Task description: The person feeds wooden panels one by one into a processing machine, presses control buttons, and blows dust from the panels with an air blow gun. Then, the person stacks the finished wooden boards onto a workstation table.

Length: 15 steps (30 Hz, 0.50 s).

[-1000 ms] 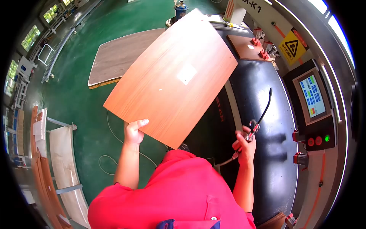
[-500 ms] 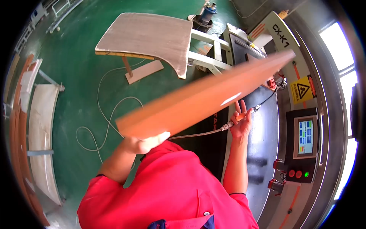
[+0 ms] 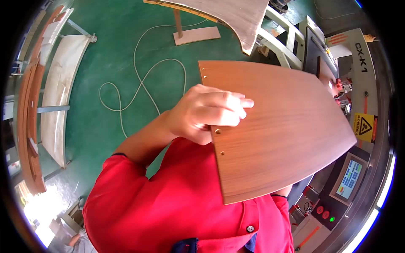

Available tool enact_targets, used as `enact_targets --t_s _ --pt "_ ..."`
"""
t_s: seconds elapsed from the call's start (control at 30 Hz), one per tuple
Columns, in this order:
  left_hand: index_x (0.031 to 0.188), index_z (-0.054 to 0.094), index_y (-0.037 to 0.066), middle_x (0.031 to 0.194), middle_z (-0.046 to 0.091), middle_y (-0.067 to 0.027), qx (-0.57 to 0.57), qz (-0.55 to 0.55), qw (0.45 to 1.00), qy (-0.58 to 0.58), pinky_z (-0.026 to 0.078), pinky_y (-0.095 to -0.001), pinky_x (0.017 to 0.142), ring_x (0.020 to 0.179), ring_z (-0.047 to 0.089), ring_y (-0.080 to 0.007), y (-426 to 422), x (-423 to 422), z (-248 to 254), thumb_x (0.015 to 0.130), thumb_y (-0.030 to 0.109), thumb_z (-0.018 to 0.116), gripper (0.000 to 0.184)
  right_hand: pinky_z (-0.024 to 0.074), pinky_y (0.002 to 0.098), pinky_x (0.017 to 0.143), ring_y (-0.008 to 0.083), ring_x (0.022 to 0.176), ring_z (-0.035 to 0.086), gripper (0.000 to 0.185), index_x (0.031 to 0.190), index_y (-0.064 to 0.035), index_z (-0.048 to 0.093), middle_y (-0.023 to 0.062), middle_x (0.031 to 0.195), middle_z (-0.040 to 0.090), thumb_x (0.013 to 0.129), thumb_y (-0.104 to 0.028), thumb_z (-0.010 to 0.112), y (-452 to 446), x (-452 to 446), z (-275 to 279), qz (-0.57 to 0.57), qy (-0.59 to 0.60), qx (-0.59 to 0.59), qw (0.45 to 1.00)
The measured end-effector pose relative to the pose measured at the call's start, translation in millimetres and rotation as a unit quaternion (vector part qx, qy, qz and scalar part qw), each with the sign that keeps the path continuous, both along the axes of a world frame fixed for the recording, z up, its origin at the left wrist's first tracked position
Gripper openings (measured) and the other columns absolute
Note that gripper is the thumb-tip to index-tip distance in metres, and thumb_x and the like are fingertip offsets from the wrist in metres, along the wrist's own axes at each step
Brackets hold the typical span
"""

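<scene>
A brown wood-grain panel [image 3: 287,114] is held up in front of my chest, its broad face towards me. My left hand [image 3: 215,111] grips the panel's left edge, fingers over the face and the thumb side at the edge. Several small drilled holes run along that edge, above and below my fingers. My right hand is hidden behind the panel; only a bit of the right arm [image 3: 283,192] shows under its lower edge.
At right stands a machine with a touchscreen [image 3: 351,178], red buttons and a yellow warning sign [image 3: 364,127]. A table with a curved top [image 3: 228,12] is ahead. A thin hose [image 3: 141,80] loops over the green floor. Long boards [image 3: 27,126] lean on a rack at left.
The panel has turned from nearly edge-on to face me. My right hand, which held an orange-handled tool on a hose, has gone behind it. The view has shifted, too.
</scene>
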<state>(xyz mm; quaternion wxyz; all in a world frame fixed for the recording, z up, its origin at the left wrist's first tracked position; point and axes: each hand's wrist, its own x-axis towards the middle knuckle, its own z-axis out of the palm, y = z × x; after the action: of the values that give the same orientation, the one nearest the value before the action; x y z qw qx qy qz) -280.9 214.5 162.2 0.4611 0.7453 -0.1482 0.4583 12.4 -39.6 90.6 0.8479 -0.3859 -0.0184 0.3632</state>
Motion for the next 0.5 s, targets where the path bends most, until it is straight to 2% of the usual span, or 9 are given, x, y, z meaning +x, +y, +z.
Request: enact_targets --t_s 0.1,0.17,0.23,0.33,0.4,0.5 --pt "0.081 0.062 0.001 0.092 0.069 -0.0131 0.084 -0.008 0.996 -0.024 0.061 -0.0477 0.080 0.091 0.073 -0.0355 9 4 12 0.085 0.006 0.067 0.009 0.0440 0.0260 0.053 0.0213 0.082 0.065 0.045 0.122 -0.0065 0.050 0.0122 0.115 0.057 0.096 -0.042 0.060 3 1 0 0.000 0.002 0.000 1.000" --pt "0.077 0.061 0.000 0.090 0.070 -0.0126 0.098 0.003 0.995 -0.027 0.062 -0.0474 0.078 0.092 0.072 -0.0357 5 3 24 0.082 -0.002 0.064 0.006 0.0433 0.0259 0.052 0.0214 0.082 0.065 0.044 0.120 -0.0069 0.051 0.0112 0.112 0.058 0.096 -0.042 0.060 6 3 -1 0.004 0.006 -0.001 1.000" --pt "0.075 0.062 0.002 0.091 0.070 -0.0114 0.105 0.028 0.993 -0.043 0.063 -0.0458 0.078 0.092 0.073 -0.0356 -3 5 26 0.074 -0.007 0.062 0.009 0.0427 0.0258 0.051 0.0215 0.081 0.065 0.042 0.117 -0.0073 0.052 0.0103 0.109 0.059 0.095 -0.042 0.061 11 3 -3 0.010 0.009 0.002 1.000" --pt "0.078 0.060 0.001 0.093 0.069 -0.0128 0.098 0.035 0.994 -0.023 0.063 -0.0472 0.077 0.092 0.072 -0.0361 -7 3 30 0.078 -0.004 0.065 0.007 0.0417 0.0256 0.050 0.0217 0.080 0.065 0.040 0.114 -0.0080 0.053 0.0089 0.105 0.060 0.095 -0.042 0.062 15 7 -7 0.022 0.017 0.004 1.000" --pt "0.080 0.059 0.001 0.093 0.069 -0.0132 0.080 -0.028 0.995 -0.048 0.063 -0.0480 0.076 0.091 0.072 -0.0364 -7 30 39 0.080 -0.001 0.067 0.009 0.0411 0.0255 0.050 0.0217 0.080 0.065 0.039 0.112 -0.0084 0.054 0.0080 0.102 0.060 0.094 -0.042 0.063 13 15 -9 -0.003 0.000 0.012 1.000" --pt "0.081 0.055 0.003 0.084 0.064 -0.0107 0.124 0.015 0.992 -0.031 0.063 -0.0490 0.074 0.085 0.073 -0.0382 -13 21 50 0.089 0.010 0.066 0.016 0.0401 0.0254 0.049 0.0219 0.079 0.065 0.037 0.108 -0.0091 0.056 0.0066 0.098 0.061 0.094 -0.042 0.064 34 17 -8 -0.046 0.010 0.027 0.998"
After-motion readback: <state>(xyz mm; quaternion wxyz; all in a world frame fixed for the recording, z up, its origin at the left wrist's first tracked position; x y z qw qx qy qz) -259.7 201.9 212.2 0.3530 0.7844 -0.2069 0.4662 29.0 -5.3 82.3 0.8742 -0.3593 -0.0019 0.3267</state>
